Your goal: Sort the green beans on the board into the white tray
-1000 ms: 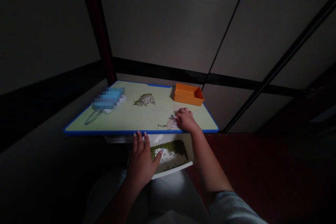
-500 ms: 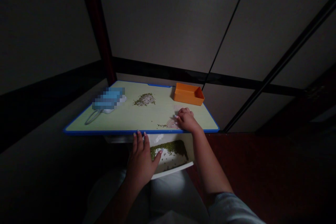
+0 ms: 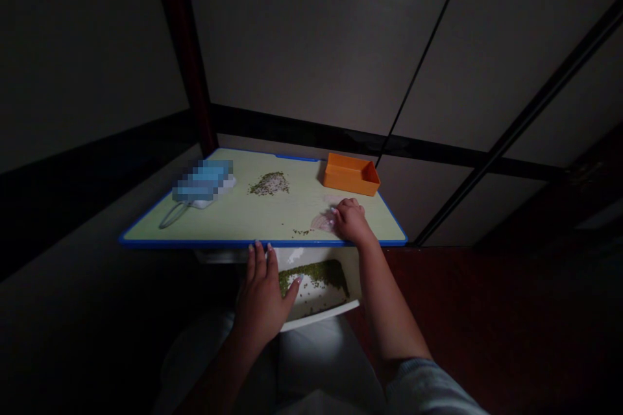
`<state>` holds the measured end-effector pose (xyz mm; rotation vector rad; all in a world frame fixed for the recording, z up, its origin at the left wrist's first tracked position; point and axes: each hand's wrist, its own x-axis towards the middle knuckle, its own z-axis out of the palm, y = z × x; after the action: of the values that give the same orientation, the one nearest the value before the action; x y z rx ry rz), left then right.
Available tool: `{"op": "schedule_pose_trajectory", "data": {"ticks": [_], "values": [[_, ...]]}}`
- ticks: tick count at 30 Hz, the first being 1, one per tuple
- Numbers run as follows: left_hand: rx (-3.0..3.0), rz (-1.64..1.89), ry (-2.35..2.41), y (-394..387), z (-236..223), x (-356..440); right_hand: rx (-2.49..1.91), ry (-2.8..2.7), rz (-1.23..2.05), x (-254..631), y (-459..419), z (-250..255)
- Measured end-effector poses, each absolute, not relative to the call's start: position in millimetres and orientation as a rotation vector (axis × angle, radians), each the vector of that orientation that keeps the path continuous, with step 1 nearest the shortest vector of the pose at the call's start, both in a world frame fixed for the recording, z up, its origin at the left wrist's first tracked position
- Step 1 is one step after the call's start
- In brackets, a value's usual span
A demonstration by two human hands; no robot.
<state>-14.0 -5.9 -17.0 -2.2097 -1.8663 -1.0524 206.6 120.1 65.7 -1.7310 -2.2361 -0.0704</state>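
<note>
Sitting at the far left of the blue-rimmed cutting board point(image 3: 233, 224), one blue-and-white object point(image 3: 202, 181) is pixelated past naming, with only a thin loop point(image 3: 170, 216) showing clearly. Two heaps of green beans are in view – one small, pale-flecked heap point(image 3: 269, 183) on the board, and a larger spread point(image 3: 311, 277) in a white tray point(image 3: 321, 316) whose far end is hidden under the board. A few loose beans point(image 3: 302, 231) lie near the board's front rim. One orange box point(image 3: 351, 174) stands at the far right corner, its contents hard to make out. The open left hand point(image 3: 260, 292) has its fingertips at the board's near rim, thumb over the tray. The curled right hand point(image 3: 350, 222) touches a thin, pale translucent piece point(image 3: 322, 222), though whether it grips this is impossible to tell
</note>
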Motion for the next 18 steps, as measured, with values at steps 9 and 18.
{"op": "schedule_pose_trajectory", "data": {"ticks": [9,18], "values": [[-2.208,-1.023,-1.888,-5.6,-16.2,-13.3,-1.690,-2.278,-0.017,205.7,115.7,68.6],[-2.200,-1.015,-1.896,-5.2,-17.4,-13.8,-1.599,-2.292,-0.012,204.5,118.5,65.2]]}}
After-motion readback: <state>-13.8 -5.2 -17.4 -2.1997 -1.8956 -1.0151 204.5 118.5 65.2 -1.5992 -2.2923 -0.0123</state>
